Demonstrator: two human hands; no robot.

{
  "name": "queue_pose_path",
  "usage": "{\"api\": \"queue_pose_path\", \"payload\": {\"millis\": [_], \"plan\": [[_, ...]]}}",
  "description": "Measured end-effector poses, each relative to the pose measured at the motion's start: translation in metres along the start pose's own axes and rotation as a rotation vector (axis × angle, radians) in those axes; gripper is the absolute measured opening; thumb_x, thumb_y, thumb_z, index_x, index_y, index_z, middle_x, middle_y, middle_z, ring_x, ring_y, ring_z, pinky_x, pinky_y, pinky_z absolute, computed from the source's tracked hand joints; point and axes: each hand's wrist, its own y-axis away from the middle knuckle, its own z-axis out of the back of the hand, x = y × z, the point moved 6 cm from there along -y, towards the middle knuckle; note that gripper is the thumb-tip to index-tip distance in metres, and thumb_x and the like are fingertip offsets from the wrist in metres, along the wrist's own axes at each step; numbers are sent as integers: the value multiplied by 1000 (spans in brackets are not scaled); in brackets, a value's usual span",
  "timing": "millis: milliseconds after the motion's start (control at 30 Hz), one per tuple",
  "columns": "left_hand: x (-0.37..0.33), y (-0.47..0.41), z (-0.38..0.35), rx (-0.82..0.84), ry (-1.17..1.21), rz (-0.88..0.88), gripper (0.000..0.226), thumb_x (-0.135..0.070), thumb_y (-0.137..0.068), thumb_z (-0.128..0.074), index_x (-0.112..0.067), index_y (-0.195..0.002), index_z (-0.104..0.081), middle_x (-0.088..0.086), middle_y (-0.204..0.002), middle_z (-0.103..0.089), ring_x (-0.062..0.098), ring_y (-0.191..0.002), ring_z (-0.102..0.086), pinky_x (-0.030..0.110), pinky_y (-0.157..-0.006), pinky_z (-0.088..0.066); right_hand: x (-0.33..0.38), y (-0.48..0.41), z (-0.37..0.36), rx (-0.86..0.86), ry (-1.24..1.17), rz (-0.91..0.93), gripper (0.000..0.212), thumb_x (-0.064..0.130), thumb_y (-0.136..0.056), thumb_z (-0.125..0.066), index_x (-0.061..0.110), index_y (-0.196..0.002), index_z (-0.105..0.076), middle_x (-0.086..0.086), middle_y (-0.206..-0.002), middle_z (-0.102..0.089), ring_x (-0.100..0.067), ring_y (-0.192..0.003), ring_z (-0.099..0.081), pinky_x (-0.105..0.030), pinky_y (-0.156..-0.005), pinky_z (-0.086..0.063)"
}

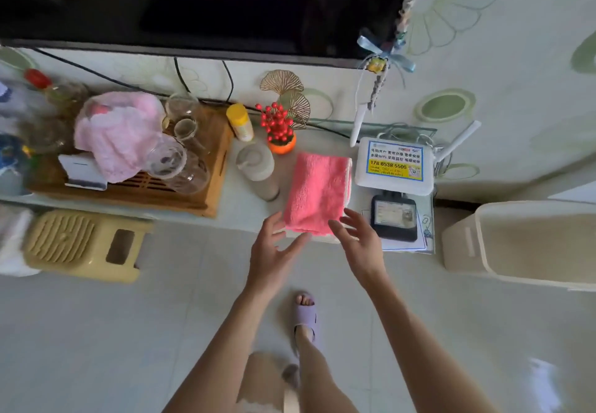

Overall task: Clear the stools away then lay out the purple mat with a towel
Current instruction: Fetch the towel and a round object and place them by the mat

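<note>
The floor (96,332) is laid with pale glossy tiles and shows a bright light reflection at lower right. The wall (516,41) has a pale covering printed with light green flowers and ovals; a black television (193,3) sits against it, with dark cables (96,72) running below its lower edge. A low white cabinet (245,209) runs along the wall under the television, and a cream open-topped bin (529,241) stands beside its right end.

Bare left forearm (222,345), bare right forearm (416,332); 1 lilac open-toe slide slipper (305,317) on foot
</note>
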Motion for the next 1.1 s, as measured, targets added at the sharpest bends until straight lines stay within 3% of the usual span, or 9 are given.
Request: {"api": "queue_pose_path", "payload": {"millis": [133,300,400,467,600,733,900,1000,1100], "plan": [[14,-55,-19,15,-11,16,39,-36,-72,-80,-47,-97,-52,-36,-98,-62,-20,-94,-55,2,-76,-41,-23,-44,-11,-59,-26,-69,53,32,-86,-69,15,-133,-52,-2,-129,-58,-15,-114,-54,-24,-91,-42],[42,-113,-50,94,-138,47,65,-38,-77,-75,-16,-131,-49,7,-132,-54,21,-122,-51,43,-103,-41,-43,-90,-28,-113,-25,-32,78,47,-78,-66,23,-146,-36,16,-132,-47,-2,-125,-43,-21,-99,-32],[53,-138,-67,86,-301,14,80,-41,-81,-69,-9,-144,-32,15,-148,-34,30,-135,-33,42,-110,-30,-56,-120,-40,-185,-49,-14,80,38,-82,-69,25,-149,-27,14,-137,-44,-8,-130,-42,-27,-104,-34],[65,-159,-76,60,-302,-18,79,-40,-83,-67,-4,-144,-30,17,-146,-36,31,-134,-33,40,-109,-30,-71,-143,-47,-269,-16,-41,82,38,-83,-69,26,-150,-24,2,-145,-44,-14,-133,-42,-33,-108,-35],[75,-179,-79,41,-155,-24,60,-35,-87,-64,3,-130,-43,19,-129,-54,32,-119,-51,41,-101,-39,-86,-159,-55,-363,88,-133,64,47,-82,-66,18,-136,-46,-4,-121,-57,-19,-112,-56,-25,-92,-42],[78,-178,-72,73,-120,-38,33,-30,-89,-63,-2,-103,-51,8,-105,-61,19,-96,-57,17,-76,-39,-86,-157,-57,-433,1,-131,25,39,-84,-68,18,-85,-54,16,-72,-57,3,-63,-55,-4,-52,-35],[69,-156,-55,180,-70,-146,29,-27,-88,-64,-7,-107,-54,0,-99,-65,3,-86,-60,9,-73,-43,-81,-119,-57,-516,-147,-88,31,35,-83,-71,18,-69,-50,8,-61,-55,7,-46,-48,-10,-47,-36],[63,-133,-47,211,-88,-219,29,-25,-88,-64,-8,-109,-54,-4,-96,-64,-1,-80,-59,9,-72,-43,-85,-85,-57,-536,-271,-109,35,40,-81,-72,10,-76,-54,-5,-69,-63,-7,-59,-55,-31,-58,-50],[64,-89,-58,323,-122,-253,32,-28,-87,-64,-11,-111,-53,-4,-97,-65,3,-81,-61,15,-73,-45,-103,-31,-37,-667,-383,-136,28,40,-81,-72,18,-75,-56,9,-67,-62,-6,-60,-53,-32,-59,-50]]}}
